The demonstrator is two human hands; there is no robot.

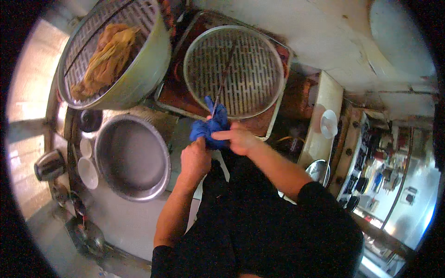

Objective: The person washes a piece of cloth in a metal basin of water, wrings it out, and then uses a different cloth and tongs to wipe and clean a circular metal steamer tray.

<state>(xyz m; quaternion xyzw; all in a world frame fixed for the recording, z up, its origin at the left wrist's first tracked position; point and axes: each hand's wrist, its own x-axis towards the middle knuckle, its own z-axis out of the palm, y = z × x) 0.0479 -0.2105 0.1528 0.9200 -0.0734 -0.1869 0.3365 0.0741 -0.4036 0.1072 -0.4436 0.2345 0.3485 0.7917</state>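
Observation:
My left hand grips the lower left side of a bunched blue cloth in front of my body. At the cloth's right side is my right hand, its index finger stretched across the fabric and its other fingers curled. A thin dark metal rod rises from the cloth over a round slotted metal grate. Whether either hand grips the rod inside the cloth is hidden. Up at the left, a cloth-like tan bundle lies on the slotted grate of a large round metal pot.
A wide, empty metal basin stands on the left counter, beside white bowls and a black round object. To the right are a ledge with a translucent bowl and a shiny metal bowl. A wall borders the grate's far side.

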